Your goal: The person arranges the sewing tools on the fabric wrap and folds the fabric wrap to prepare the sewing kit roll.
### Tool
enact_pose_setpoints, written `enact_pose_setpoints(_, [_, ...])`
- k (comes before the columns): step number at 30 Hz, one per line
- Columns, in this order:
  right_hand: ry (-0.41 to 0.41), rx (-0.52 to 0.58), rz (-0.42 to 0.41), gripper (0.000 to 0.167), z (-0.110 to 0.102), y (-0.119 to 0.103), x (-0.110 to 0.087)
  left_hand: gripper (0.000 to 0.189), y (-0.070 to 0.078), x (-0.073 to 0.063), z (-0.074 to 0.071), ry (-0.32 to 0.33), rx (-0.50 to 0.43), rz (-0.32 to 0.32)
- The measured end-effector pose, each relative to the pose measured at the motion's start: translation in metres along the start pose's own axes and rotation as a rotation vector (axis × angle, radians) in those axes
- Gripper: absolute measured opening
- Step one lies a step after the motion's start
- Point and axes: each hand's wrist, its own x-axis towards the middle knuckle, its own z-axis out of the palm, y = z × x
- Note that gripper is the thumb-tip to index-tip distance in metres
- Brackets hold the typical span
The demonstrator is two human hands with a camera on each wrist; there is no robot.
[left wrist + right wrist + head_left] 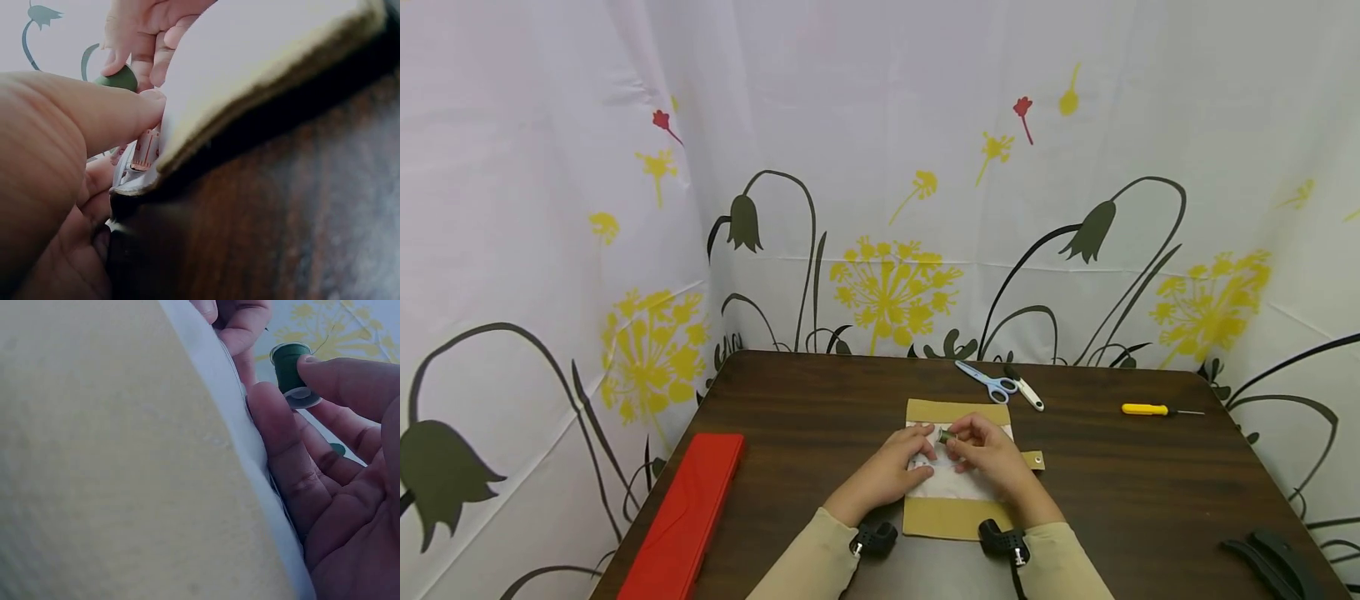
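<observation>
Between the hands is a tan fabric pouch (955, 518) with a white printed inside; a snapped tab (1034, 460) sticks out on its right. My right hand (992, 454) pinches a small spool of green thread (289, 369) between thumb and fingers, above the white part. A loose thread end trails off the spool. On the pouch's left side, my left hand (891, 462) grips the edge, its thumb (119, 109) at the opening. Beside that thumb, a white strip with red markings (145, 150), like a measuring tape, shows inside the pouch; its remainder is hidden.
Behind the pouch lie light-blue scissors (988, 382) and a white-and-black tool (1028, 392). A yellow-handled screwdriver (1146, 409) is at the back right, a long red box (685, 508) on the left, and a black object (1273, 562) at the front right. Patterned curtains surround the table.
</observation>
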Motion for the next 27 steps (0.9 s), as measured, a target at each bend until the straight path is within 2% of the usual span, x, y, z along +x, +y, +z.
enact_pose_setpoints(9, [-0.015, -0.063, -0.014, 0.023, -0.0010, 0.0017, -0.0002, 0.006, 0.0009, 0.0010, 0.0011, 0.022, 0.024, 0.027])
enact_pose_setpoints(17, [0.027, -0.169, -0.112, 0.020, 0.0001, 0.0015, 0.0011, 0.006, -0.0008, 0.0019, 0.0027, 0.058, 0.021, 0.035])
enact_pose_setpoints(23, [0.011, -0.170, -0.051, 0.018, 0.0027, -0.0003, -0.0024, 0.004, -0.0010, 0.0009, 0.0023, 0.074, -0.003, 0.041])
enact_pose_setpoints(27, [0.019, -0.238, -0.053, 0.016, 0.0016, -0.0011, -0.0030, 0.004, -0.0004, 0.0018, 0.0025, 0.086, -0.005, 0.050])
